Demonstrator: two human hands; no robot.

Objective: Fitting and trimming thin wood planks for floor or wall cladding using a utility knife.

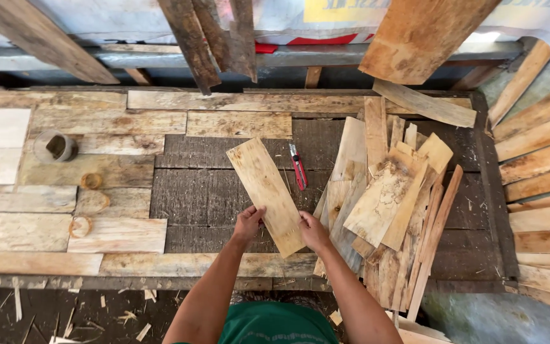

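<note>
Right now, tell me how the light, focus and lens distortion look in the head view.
Head view: soft, even daylight with faint shadows; the thin wooden board held by the left hand and right hand is sharp; the white sheet at the top edge glares; wide-lens bending curves the planks on the right.

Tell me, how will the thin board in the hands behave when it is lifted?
The board looks thin and flat, so probably light and fairly stiff. Both hands, left and right, grip only its near end, so the far end may sag slightly. Its rough surface likely will not slip.
</note>
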